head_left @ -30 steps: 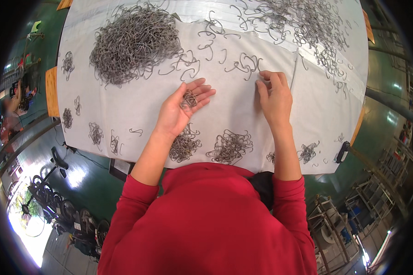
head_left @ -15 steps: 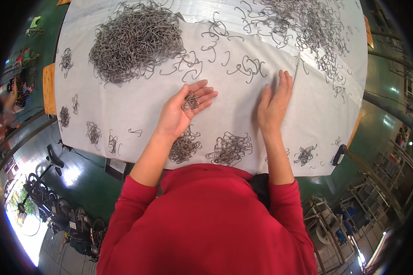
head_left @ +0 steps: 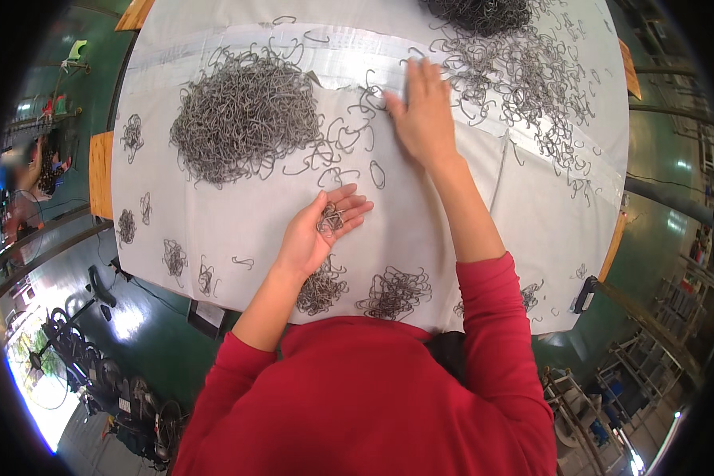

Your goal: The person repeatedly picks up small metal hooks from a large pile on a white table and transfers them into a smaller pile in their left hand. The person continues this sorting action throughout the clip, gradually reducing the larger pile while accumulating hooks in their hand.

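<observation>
A few S-shaped metal hooks [head_left: 330, 219] rest in the upturned palm of my left hand [head_left: 305, 242], its fingers stretched out. My right hand [head_left: 427, 127] reaches farther over the table, fingers extended and slightly blurred, with no hook seen in it. Left of it lie loose hooks [head_left: 345, 141], beside a large heap of hooks [head_left: 246, 119]. To its right, more hooks are spread [head_left: 531, 87], and a darker heap [head_left: 484, 12] is at the far edge. Two smaller piles lie close to my body, one [head_left: 321, 292] partly behind my left wrist, the other [head_left: 394, 293] between my arms.
A pale sheet [head_left: 238, 214] with a shiny strip covers the table. Small hook clusters [head_left: 174, 258] line its left side. A small black object [head_left: 585, 294] sits at the right edge. Parked bikes [head_left: 95, 365] and a person [head_left: 28, 178] are off to the left.
My right hand has swung forward and left, from the right side to the loose hooks. My left hand still holds its hooks. The whole table appears lower in view.
</observation>
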`<state>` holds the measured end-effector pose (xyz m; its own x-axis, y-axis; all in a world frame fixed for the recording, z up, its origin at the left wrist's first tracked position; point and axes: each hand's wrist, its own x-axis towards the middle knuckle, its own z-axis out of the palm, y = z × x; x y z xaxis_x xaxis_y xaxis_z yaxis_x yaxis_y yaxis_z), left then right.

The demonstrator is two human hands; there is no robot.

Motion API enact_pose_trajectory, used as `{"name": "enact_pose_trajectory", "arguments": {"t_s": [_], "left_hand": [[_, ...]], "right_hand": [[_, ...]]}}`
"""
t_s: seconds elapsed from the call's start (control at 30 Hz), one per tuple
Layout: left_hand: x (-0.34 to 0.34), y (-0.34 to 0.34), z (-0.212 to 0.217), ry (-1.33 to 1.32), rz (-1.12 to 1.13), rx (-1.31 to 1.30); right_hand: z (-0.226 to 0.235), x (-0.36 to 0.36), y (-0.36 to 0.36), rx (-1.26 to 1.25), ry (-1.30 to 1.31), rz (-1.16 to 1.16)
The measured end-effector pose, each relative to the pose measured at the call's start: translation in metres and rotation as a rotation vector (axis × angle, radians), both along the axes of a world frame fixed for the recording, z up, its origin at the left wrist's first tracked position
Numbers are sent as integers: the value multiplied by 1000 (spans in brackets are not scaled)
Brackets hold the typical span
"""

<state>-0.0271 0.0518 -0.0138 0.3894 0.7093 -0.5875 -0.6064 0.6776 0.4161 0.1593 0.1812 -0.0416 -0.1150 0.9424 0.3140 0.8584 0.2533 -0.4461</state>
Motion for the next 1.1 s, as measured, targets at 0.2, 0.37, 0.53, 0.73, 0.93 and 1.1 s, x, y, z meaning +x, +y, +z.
{"name": "enact_pose_trajectory", "arguments": {"t_s": [0.2,0.37,0.53,0.73,0.93,1.1], "left_hand": [[-2,-1,-1,4,-4,13],[-3,0,-3,-6,-29,22],[-3,0,0,4,-48,32],[-3,-2,-5,-16,-26,68],[-2,-1,-5,-35,-27,55],[-2,-2,-5,-20,-24,71]], "right_hand": [[30,0,-42,-65,2,77],[37,24,-44,-117,50,30],[34,36,24,-135,13,120],[36,42,44,-280,-351,270],[71,61,-70,-754,52,518],[91,64,-150,-1068,295,581]]}}
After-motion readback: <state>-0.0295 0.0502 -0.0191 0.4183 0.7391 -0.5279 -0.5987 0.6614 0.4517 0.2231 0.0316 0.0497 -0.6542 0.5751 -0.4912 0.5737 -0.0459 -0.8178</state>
